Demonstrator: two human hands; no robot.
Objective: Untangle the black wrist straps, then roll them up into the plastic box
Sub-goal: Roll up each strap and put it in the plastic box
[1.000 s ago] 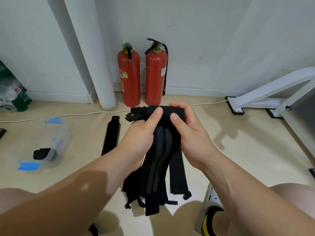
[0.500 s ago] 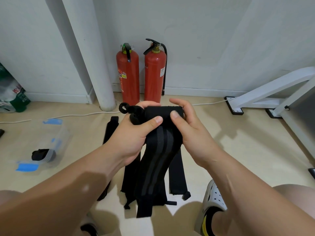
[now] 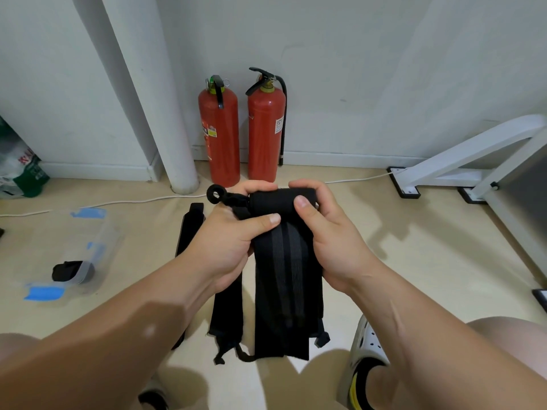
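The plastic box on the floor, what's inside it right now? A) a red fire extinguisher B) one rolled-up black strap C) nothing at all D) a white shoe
B. The clear plastic box lies on its side on the floor to the person's left, and one rolled black strap sits at its near end; the other straps are outside it.
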